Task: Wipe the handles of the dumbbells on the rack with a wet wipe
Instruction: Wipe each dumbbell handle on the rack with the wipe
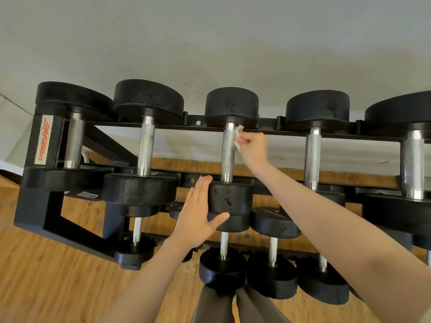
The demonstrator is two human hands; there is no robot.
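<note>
Fingers of right hand (253, 148) pinch wet wipe (238, 138) against middle dumbbell handle (228, 151) just left; left hand (198, 216) fingers straight, pressing near head (229, 198).

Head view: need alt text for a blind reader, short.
A person's right hand presses a white wet wipe against the metal handle of the middle dumbbell on the top row of a black rack, while the open left hand steadies that dumbbell's near weight. More dumbbells sit beside and below, over a wood floor.
</note>
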